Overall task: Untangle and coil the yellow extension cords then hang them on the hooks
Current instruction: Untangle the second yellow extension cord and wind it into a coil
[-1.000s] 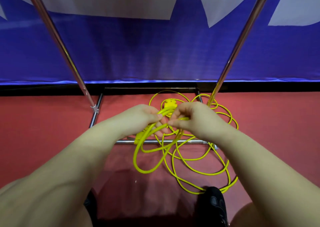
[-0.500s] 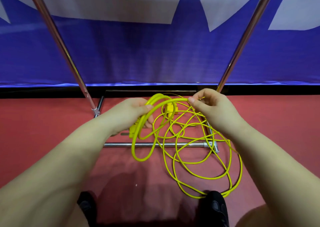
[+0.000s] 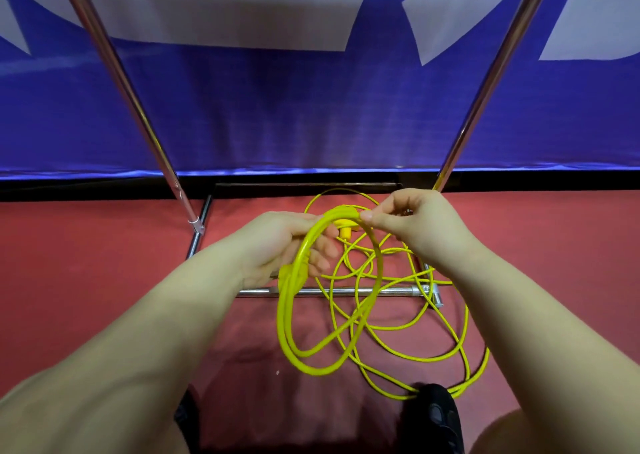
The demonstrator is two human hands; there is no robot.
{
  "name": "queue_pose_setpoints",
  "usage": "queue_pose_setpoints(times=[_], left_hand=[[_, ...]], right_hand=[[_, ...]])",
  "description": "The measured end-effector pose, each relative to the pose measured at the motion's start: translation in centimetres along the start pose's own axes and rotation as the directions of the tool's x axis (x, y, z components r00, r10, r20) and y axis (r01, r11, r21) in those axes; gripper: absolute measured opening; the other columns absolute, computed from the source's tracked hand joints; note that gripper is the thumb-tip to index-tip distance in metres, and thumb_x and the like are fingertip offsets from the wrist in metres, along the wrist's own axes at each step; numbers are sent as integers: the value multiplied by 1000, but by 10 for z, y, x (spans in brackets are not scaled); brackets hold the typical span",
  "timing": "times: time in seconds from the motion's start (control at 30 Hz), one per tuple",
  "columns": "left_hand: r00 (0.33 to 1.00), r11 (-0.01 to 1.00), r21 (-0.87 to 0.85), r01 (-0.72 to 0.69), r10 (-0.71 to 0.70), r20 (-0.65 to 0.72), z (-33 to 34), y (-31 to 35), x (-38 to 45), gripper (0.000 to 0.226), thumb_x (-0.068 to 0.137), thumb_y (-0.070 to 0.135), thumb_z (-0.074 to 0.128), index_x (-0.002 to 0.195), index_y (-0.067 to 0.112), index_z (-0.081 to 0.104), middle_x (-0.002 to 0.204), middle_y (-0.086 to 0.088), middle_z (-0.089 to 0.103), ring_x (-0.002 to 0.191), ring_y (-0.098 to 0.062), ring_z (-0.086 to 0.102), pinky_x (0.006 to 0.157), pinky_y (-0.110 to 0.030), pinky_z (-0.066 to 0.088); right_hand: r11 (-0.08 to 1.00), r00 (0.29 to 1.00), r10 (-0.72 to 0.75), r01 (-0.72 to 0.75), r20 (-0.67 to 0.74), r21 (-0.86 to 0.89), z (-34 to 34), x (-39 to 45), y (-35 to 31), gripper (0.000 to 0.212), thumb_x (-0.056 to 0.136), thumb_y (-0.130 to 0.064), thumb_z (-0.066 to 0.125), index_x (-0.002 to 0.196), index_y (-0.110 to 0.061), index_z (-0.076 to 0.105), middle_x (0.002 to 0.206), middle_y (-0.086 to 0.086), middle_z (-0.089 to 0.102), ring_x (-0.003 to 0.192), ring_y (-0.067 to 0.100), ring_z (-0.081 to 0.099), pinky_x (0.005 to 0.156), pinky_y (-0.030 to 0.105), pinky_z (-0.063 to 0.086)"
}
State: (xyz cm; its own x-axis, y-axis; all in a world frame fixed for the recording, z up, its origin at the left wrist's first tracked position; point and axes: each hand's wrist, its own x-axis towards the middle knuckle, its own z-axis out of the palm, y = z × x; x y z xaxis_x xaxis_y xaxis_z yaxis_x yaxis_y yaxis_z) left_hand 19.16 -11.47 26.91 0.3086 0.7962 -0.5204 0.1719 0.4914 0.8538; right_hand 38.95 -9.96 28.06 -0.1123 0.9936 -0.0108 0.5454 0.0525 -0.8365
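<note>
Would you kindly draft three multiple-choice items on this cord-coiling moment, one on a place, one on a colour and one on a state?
1. Where does the loose, uncoiled cord lie?
A. On the red floor
B. On a table
C. Over a hook

2. What colour is the banner behind the metal rack?
A. Green
B. Blue with white shapes
C. Black

3. What is the right hand doing?
A. Hanging idle
B. Pinching the top of the coil loop
C. Resting on the rack

Answers: 1 A, the strands spread across the floor near the shoe; 2 B, blue cloth fills the background; 3 B, thumb and fingers meet on the loop, which the left hand also holds.
</note>
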Motion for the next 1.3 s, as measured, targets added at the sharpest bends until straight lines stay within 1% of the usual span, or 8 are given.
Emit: queue_pose_setpoints(times=[0.23,0.4,0.57,0.8,0.93,1.1,1.17,1.3], left_hand=[[998,996,82,-44,47,-37,-6,-5,3,17,94,21,48,100,11,61,86,-7,65,58,-8,63,44,-16,46],[994,968,249,-24,49,-97,-6,-8,2,29,93,27,52,110,8,64,108,-16,66,74,-17,61,45,-17,45],[996,977,193,-85,82,20,4,-4,-5,23,97,18,44,87,12,64,58,5,65,46,-5,56,40,-14,40],[989,978,164,-127,111,102,8,-1,-8,16,96,15,45,87,13,58,48,9,46,44,-5,44,47,-18,41],[944,948,118,-295,308,-115,0,5,-8,20,97,14,41,82,14,53,52,7,46,42,-4,45,41,-16,34],[847,878,-195,-438,330,-417,-23,13,-8,21,99,17,39,82,16,52,46,11,47,40,-2,45,49,-20,43],[808,821,-299,-487,294,-510,-32,16,-9,21,100,20,38,82,18,50,47,12,49,41,-1,47,48,-19,44],[788,863,-191,-468,309,-533,-38,15,-10,22,99,22,40,81,18,52,53,10,55,45,-6,52,52,-26,42]], right_hand=[[988,1000,-19,17,-16,-151,6,0,0,23,70,-38,78,70,-21,62,61,-10,54,54,4,47,56,22,37],[960,996,-90,87,2,-268,12,-6,-7,28,69,-40,78,69,-24,56,75,-7,60,69,5,51,62,29,38],[953,994,-97,106,44,-286,18,-11,-10,30,69,-41,78,78,-18,61,78,-2,62,73,13,56,66,32,43],[880,993,121,-111,-7,-462,9,-11,-7,58,61,-73,63,66,-17,50,58,-6,52,62,14,51,56,31,38],[854,959,271,-199,85,-481,3,-4,6,67,73,-77,45,74,-11,59,73,7,66,74,25,61,72,36,49],[715,828,467,-148,309,-684,3,-10,24,26,95,-30,46,106,-11,60,103,11,58,93,26,55,71,27,44],[648,785,515,-94,344,-756,5,-16,24,27,95,-21,45,115,-11,61,113,12,63,102,27,58,75,28,46],[785,892,373,-157,255,-599,8,-8,31,22,88,-19,58,107,-8,57,102,14,69,90,30,66,74,33,51]])
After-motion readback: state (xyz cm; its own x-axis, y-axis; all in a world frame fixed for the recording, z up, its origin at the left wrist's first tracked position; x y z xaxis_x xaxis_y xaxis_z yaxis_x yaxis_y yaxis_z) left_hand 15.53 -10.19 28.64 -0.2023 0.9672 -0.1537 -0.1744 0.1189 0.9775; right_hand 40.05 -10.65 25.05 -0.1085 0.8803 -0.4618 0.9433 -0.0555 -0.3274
